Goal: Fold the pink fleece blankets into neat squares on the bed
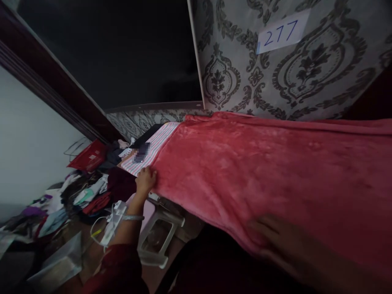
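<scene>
A thick, plush red blanket [214, 163] lies spread across a long surface beneath the patterned wall. My left hand [146, 179] is at the blanket's near left corner, fingers curled onto its edge. Beside that hand, a pink, white and blue striped cloth [163, 136] shows from under the blanket. My right hand [277, 230] rests on the blanket near its front edge, fingers stretched out; it is dim and somewhat blurred. Creases run through the fabric between the two hands.
A large dark television [122, 49] hangs above. Below left are a stool [165, 232], a white power strip [113, 224], piled clothes [92, 196] and a red basket [88, 157]. A pixelated dark object [141, 152] lies on the striped cloth. A paper marked 277 [281, 32] is on the wall.
</scene>
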Tool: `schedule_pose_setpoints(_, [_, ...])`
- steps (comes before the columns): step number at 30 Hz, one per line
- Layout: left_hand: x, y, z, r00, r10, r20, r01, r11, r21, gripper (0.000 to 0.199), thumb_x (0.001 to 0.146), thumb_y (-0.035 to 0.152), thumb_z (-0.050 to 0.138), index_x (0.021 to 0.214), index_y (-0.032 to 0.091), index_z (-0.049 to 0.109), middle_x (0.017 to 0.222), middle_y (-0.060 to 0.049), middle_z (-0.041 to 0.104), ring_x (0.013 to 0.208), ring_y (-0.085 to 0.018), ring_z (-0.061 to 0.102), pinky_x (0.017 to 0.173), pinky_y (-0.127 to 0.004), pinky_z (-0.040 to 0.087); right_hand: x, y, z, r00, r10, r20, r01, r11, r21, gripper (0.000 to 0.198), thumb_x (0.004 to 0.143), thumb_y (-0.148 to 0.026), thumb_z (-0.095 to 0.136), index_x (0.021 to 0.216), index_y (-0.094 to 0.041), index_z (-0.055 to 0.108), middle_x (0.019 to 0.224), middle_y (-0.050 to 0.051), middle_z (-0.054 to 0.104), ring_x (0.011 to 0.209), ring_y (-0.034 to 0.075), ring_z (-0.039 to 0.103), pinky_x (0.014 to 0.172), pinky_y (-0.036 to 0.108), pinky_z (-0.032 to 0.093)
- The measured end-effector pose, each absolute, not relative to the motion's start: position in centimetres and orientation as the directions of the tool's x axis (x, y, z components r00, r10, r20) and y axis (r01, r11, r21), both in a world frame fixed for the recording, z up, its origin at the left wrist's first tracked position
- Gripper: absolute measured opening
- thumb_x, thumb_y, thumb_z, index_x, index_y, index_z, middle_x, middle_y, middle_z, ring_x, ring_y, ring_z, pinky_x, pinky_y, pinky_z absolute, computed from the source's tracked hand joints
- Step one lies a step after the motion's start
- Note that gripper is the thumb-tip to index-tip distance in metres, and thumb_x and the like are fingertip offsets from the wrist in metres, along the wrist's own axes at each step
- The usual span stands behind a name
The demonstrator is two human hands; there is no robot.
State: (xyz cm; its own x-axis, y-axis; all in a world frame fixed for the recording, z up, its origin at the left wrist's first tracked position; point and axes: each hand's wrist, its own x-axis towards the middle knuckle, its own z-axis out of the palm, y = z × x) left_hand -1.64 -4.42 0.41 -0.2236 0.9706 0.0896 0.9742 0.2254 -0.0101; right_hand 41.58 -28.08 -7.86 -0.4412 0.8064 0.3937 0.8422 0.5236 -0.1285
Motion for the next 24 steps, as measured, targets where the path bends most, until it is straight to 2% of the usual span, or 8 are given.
schedule_pose_setpoints(3, [-3.0,-3.4,0.0,-0.224,0.972,0.074,0.973,0.227,-0.032,0.049,0.101,0.037,0.037,0.134,0.007,0.055,0.134,-0.028,0.058,0.126,-0.042,0.053,0.094,-0.053,0.046,38.4,-28.3,-7.6,-0.471,0.793,0.386,0.833,0.544,-0.101,0.057,0.096,-0.038,0.052,0.152,-0.034,0.045,0.124,0.006,0.069,0.101,0.026,0.066,0.078,0.037,0.056])
schedule_pose_setpoints(6, [-3.5,-2.2,-0.2,-0.247,0.964,0.095,0.967,0.252,-0.039,0.051,0.1,0.042,0.038,0.129,0.005,0.06,0.13,-0.029,0.06,0.126,-0.044,0.054,0.096,-0.055,0.044,36.4,-28.2,-7.5,-0.423,0.823,0.379,0.872,0.484,-0.079,0.065,0.093,-0.027,0.05,0.157,-0.027,0.038,0.116,0.009,0.068,0.097,0.027,0.064,0.078,0.039,0.053])
schedule_pose_setpoints(11, [-3.9,-1.1,-0.3,-0.228,0.97,0.083,0.972,0.222,0.073,0.046,0.099,0.035,0.038,0.129,0.005,0.058,0.115,-0.025,0.07,0.113,-0.037,0.065,0.088,-0.043,0.049,34.8,-28.8,-7.6,-0.346,0.89,0.296,0.924,0.377,-0.054,0.078,0.087,-0.02,0.059,0.16,-0.027,0.032,0.114,0.01,0.064,0.091,0.026,0.059,0.077,0.038,0.048])
schedule_pose_setpoints(14, [-5.1,-0.8,0.0,-0.234,0.965,0.118,0.97,0.223,0.097,0.046,0.099,0.035,0.039,0.13,0.008,0.058,0.114,-0.024,0.071,0.108,-0.036,0.067,0.084,-0.042,0.05,34.3,-29.3,-7.8,-0.329,0.894,0.303,0.941,0.337,0.028,0.078,0.087,-0.016,0.058,0.16,-0.028,0.033,0.116,0.01,0.064,0.09,0.024,0.058,0.078,0.038,0.048])
schedule_pose_setpoints(17, [-7.1,0.0,0.9,-0.205,0.968,0.146,0.976,0.19,0.11,0.045,0.096,0.038,0.042,0.125,0.01,0.062,0.112,-0.023,0.072,0.106,-0.037,0.067,0.082,-0.042,0.051,33.9,-29.9,-8.2,-0.313,0.89,0.332,0.95,0.294,0.107,0.079,0.085,-0.011,0.056,0.159,-0.03,0.035,0.123,0.009,0.065,0.098,0.026,0.058,0.083,0.041,0.048])
schedule_pose_setpoints(20, [-9.0,0.8,1.6,-0.139,0.975,0.171,0.985,0.12,0.122,0.04,0.093,0.038,0.044,0.114,0.012,0.067,0.107,-0.02,0.074,0.106,-0.035,0.067,0.084,-0.041,0.051,33.8,-30.4,-9.4,-0.306,0.873,0.379,0.951,0.263,0.163,0.079,0.082,-0.008,0.053,0.156,-0.032,0.04,0.127,0.008,0.066,0.106,0.028,0.059,0.087,0.043,0.048])
schedule_pose_setpoints(24, [-10.0,1.0,1.7,-0.131,0.981,0.146,0.985,0.111,0.134,0.032,0.09,0.036,0.045,0.097,0.015,0.068,0.099,-0.019,0.075,0.1,-0.034,0.069,0.082,-0.038,0.052,34.1,-30.4,-11.6,-0.271,0.853,0.447,0.961,0.212,0.177,0.07,0.088,-0.015,0.052,0.154,-0.035,0.043,0.129,0.006,0.067,0.111,0.027,0.059,0.092,0.043,0.047])
